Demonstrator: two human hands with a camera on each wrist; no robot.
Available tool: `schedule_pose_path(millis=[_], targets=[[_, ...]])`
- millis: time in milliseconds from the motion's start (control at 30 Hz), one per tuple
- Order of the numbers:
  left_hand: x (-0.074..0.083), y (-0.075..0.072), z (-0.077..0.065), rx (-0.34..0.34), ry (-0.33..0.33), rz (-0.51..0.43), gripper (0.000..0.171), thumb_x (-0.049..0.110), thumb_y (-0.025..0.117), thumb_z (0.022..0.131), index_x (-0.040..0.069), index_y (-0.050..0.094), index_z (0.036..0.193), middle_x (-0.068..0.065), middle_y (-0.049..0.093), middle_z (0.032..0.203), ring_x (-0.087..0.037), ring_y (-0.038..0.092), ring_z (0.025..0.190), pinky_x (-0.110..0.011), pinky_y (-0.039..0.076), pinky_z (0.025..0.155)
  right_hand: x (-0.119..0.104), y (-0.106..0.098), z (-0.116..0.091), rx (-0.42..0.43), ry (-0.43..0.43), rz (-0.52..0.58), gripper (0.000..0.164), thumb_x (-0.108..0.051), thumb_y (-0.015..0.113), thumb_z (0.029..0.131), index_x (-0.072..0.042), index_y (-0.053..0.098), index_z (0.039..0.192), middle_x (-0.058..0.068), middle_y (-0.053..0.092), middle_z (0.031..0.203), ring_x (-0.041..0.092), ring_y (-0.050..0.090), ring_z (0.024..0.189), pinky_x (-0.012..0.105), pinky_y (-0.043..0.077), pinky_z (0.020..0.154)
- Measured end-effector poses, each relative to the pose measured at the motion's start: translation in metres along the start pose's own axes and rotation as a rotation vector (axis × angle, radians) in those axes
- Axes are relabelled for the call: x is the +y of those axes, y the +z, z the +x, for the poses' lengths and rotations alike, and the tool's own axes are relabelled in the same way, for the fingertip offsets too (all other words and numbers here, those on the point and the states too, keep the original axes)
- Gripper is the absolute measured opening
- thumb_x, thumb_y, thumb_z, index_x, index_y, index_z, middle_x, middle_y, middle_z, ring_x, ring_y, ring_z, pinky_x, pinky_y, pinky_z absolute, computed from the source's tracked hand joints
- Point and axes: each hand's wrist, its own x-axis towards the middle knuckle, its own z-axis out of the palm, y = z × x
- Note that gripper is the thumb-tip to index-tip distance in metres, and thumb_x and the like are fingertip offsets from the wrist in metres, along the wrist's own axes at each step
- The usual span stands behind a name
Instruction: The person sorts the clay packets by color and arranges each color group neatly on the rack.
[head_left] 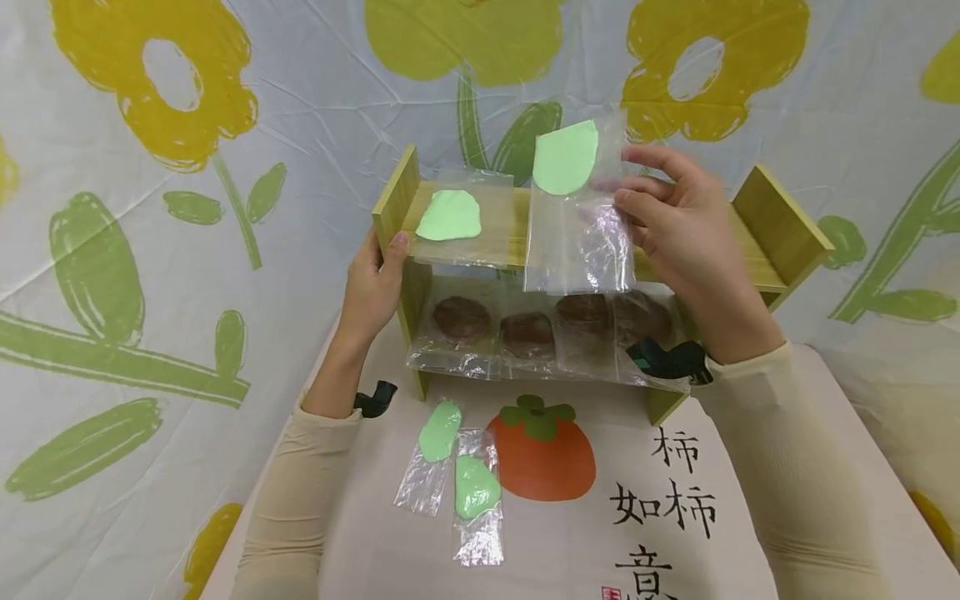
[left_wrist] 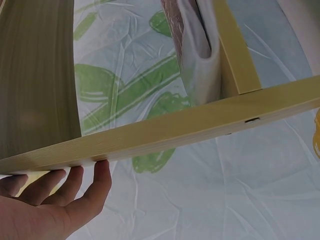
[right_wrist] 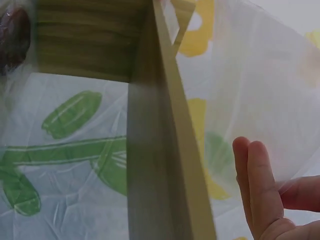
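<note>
My left hand (head_left: 372, 279) grips the left side panel (head_left: 396, 196) of a small two-tier wooden shelf, thumb at its front edge. In the left wrist view, its fingertips touch the panel's outer face. My right hand (head_left: 686, 225) pinches the right edge of a clear plastic bag (head_left: 577, 250) holding a flat light-green piece, raised over the upper shelf board (head_left: 753, 250). In the right wrist view, that bag (right_wrist: 270, 90) spreads hazily behind the fingers. A similar bag with a green piece (head_left: 450, 215) lies at the upper board's left end.
Several clear bags with dark brown round pieces (head_left: 461, 319) line the lower tier. Two narrow bags with green pieces (head_left: 440, 431) (head_left: 476, 487) lie on the table cloth (head_left: 555, 550), which bears a printed persimmon (head_left: 543, 458). A flower-patterned curtain (head_left: 315, 125) hangs behind.
</note>
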Motion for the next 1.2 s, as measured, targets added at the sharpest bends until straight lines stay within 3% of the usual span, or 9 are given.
schedule_pose_path(millis=[300, 500, 600, 667, 733, 833, 967, 1100, 1200], targets=[[0.001, 0.000, -0.002, -0.008, -0.004, -0.005, 0.057, 0.049, 0.047, 0.104, 0.012, 0.047, 0.147, -0.014, 0.058, 0.131, -0.023, 0.053, 0.122, -0.050, 0.042, 0.098, 0.014, 0.010, 0.024, 0.035, 0.096, -0.085, 0.040, 0.008, 0.057, 0.096, 0.004, 0.052, 0.135, 0.010, 0.065, 0.089, 0.015, 0.060, 0.074, 0.023, 0.051, 0.060], [0.001, 0.000, -0.002, -0.011, -0.011, -0.002, 0.058, 0.048, 0.047, 0.104, 0.013, 0.045, 0.150, -0.014, 0.057, 0.135, -0.023, 0.052, 0.124, -0.049, 0.042, 0.098, 0.021, 0.011, 0.031, 0.032, 0.124, -0.253, 0.041, 0.004, 0.057, 0.098, 0.004, 0.051, 0.138, 0.006, 0.059, 0.089, 0.009, 0.054, 0.065, 0.018, 0.033, 0.047], [0.001, 0.000, -0.002, -0.013, -0.015, -0.003, 0.057, 0.046, 0.047, 0.105, 0.013, 0.043, 0.151, -0.014, 0.055, 0.138, -0.023, 0.050, 0.127, -0.049, 0.041, 0.100, 0.022, 0.011, 0.033, 0.016, 0.125, -0.311, 0.043, -0.001, 0.058, 0.099, 0.004, 0.050, 0.141, 0.010, 0.059, 0.102, 0.013, 0.059, 0.080, 0.018, 0.041, 0.057], [0.001, 0.000, -0.002, -0.013, -0.016, 0.000, 0.056, 0.045, 0.047, 0.105, 0.013, 0.044, 0.151, -0.013, 0.055, 0.139, -0.023, 0.050, 0.128, -0.049, 0.041, 0.101, 0.020, 0.010, 0.033, 0.000, 0.114, -0.402, 0.045, -0.006, 0.058, 0.100, 0.003, 0.049, 0.143, 0.015, 0.060, 0.117, 0.016, 0.060, 0.097, 0.020, 0.048, 0.072], [0.001, 0.000, -0.002, -0.009, -0.017, 0.007, 0.055, 0.045, 0.047, 0.105, 0.013, 0.045, 0.150, -0.013, 0.055, 0.138, -0.022, 0.050, 0.128, -0.049, 0.041, 0.100, 0.018, 0.008, 0.032, 0.002, 0.090, -0.476, 0.045, -0.012, 0.058, 0.101, 0.002, 0.050, 0.143, 0.019, 0.057, 0.130, 0.021, 0.058, 0.113, 0.025, 0.048, 0.089], [0.001, 0.001, -0.002, -0.008, -0.017, 0.011, 0.053, 0.043, 0.047, 0.106, 0.013, 0.046, 0.149, -0.013, 0.056, 0.138, -0.022, 0.050, 0.127, -0.049, 0.041, 0.100, 0.012, 0.004, 0.025, 0.028, 0.029, -0.604, 0.045, -0.018, 0.059, 0.101, -0.004, 0.052, 0.143, 0.017, 0.056, 0.139, 0.021, 0.056, 0.121, 0.030, 0.044, 0.099], [0.002, 0.000, -0.002, -0.006, -0.016, 0.003, 0.050, 0.038, 0.047, 0.106, 0.013, 0.045, 0.149, -0.013, 0.056, 0.137, -0.023, 0.050, 0.128, -0.049, 0.041, 0.100, 0.000, 0.001, 0.010, 0.066, -0.062, -0.571, 0.042, -0.015, 0.062, 0.100, -0.008, 0.055, 0.141, 0.012, 0.058, 0.136, 0.020, 0.058, 0.118, 0.031, 0.043, 0.100], [0.005, 0.000, -0.002, -0.006, -0.025, 0.001, 0.049, 0.033, 0.046, 0.107, 0.010, 0.043, 0.151, -0.016, 0.054, 0.138, -0.026, 0.049, 0.128, -0.050, 0.040, 0.101, -0.009, 0.000, -0.011, 0.040, -0.129, -0.364, 0.037, -0.007, 0.065, 0.097, -0.007, 0.060, 0.134, 0.015, 0.060, 0.128, 0.024, 0.062, 0.111, 0.027, 0.049, 0.092], [0.024, -0.001, -0.006, -0.012, -0.044, 0.007, 0.048, 0.026, 0.045, 0.108, 0.003, 0.042, 0.150, -0.021, 0.053, 0.138, -0.030, 0.049, 0.128, -0.050, 0.040, 0.101, -0.010, -0.001, -0.029, -0.020, -0.168, -0.233, 0.036, -0.002, 0.065, 0.096, -0.003, 0.060, 0.132, 0.020, 0.060, 0.125, 0.028, 0.063, 0.109, 0.027, 0.052, 0.089]])
